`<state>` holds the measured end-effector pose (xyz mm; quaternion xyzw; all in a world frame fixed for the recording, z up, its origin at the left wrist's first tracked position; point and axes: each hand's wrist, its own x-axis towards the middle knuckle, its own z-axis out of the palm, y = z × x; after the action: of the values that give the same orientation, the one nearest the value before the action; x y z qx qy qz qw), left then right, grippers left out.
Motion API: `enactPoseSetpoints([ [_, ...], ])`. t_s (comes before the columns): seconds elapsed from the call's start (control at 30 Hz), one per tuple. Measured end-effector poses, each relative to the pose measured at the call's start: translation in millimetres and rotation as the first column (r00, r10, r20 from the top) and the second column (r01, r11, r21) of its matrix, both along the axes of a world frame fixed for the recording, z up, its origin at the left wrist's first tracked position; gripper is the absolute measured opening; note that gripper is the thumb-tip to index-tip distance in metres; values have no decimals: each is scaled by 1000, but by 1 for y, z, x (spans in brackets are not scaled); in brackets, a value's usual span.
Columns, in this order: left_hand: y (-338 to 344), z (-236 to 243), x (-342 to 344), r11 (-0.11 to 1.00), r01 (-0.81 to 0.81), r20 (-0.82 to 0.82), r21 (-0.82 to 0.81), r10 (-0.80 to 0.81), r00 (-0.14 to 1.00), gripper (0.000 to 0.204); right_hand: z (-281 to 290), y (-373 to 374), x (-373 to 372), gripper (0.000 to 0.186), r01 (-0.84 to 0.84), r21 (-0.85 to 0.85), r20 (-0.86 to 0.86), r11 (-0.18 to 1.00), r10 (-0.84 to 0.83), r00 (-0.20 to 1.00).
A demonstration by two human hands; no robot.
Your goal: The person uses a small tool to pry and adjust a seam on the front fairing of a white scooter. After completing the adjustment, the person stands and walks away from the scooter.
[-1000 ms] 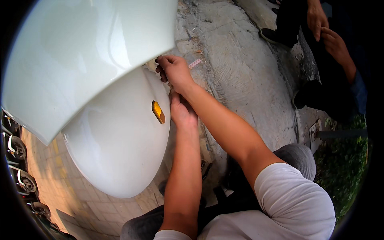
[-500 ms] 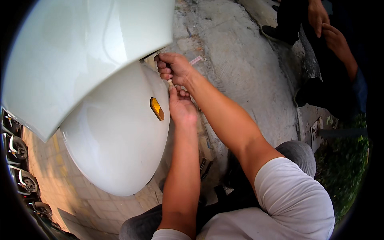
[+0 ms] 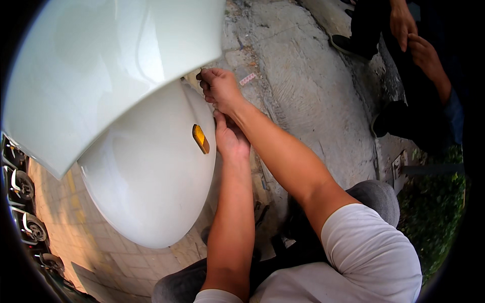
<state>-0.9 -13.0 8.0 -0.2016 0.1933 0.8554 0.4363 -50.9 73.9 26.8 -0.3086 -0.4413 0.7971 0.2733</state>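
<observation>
Two glossy white curved body panels, apparently of a scooter, fill the left: a broad upper panel [image 3: 101, 65] and a rounded, fender-like lower panel [image 3: 146, 182] with an amber reflector [image 3: 200, 139]. My right hand [image 3: 221, 91] is closed in a pinch beside the upper panel's lower right corner; a small dark bit shows at its fingertips, too small to name. Just below, my left hand [image 3: 232, 139] is closed, thumb raised, its fingertips close under the right hand beside the lower panel. What it holds, if anything, is hidden.
Rough concrete [image 3: 308, 101] lies right of the panels, with a small pink patterned strip [image 3: 248, 79] on it. Another person's hands [image 3: 414, 45] and dark shoe [image 3: 351, 46] are at the upper right. Parked motorbikes [image 3: 33, 227] line the left edge; green plants [image 3: 432, 217] grow at the right.
The small pale piece seen between my hands before is now hidden. My right hand has shifted slightly, and the panels sit a little further right in view.
</observation>
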Motion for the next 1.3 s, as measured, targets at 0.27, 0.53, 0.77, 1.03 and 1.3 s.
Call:
enactPoseSetpoints([
  [0.27,1,-40,-6,995,-101,-62,-7,100,993,21,-1,10,2,21,-199,-186,-169,962,168,971],
  [0.53,-8,-17,-5,985,64,-70,160,-53,996,33,1,-10,-10,23,112,306,146,945,-163,976],
  [0.77,-2,-26,1,994,-82,-143,-71,71,987,13,-4,22,6,16,-307,-295,-250,905,238,939],
  [1.03,-4,-27,-4,996,-71,-86,53,75,993,19,9,-10,22,25,-116,241,194,964,70,978],
  [1.3,-14,-22,-1,986,153,-151,65,-142,978,30,-7,-26,24,20,14,658,350,753,-323,879],
])
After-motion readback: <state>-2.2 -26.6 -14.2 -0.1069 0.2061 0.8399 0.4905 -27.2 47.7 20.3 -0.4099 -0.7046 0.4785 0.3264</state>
